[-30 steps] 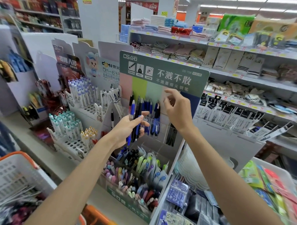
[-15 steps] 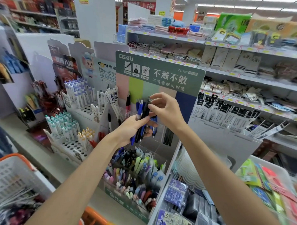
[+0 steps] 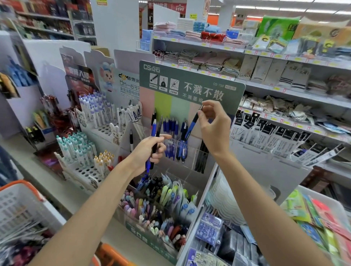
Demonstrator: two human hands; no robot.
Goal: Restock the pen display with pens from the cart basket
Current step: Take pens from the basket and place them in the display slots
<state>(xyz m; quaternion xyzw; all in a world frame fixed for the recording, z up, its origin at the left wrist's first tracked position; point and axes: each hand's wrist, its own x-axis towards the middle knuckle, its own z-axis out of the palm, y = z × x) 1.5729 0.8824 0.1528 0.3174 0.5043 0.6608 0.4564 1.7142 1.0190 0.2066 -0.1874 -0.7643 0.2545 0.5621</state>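
Hands hold pens at the display (image 3: 191,86)
The left hand (image 3: 149,151) grips a bunch of pens (image 3: 156,133). The right hand (image 3: 214,125) pinches one blue pen (image 3: 191,124) by its top, tilted over the clear tray (image 3: 193,158). Open gap between hands.

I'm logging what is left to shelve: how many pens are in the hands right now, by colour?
Blue: 2, the left-hand blue pen and the right-hand blue pen.
Black: 1, the black pen, also in the left hand.
Total: 3 visible; the right hand pinches only one.
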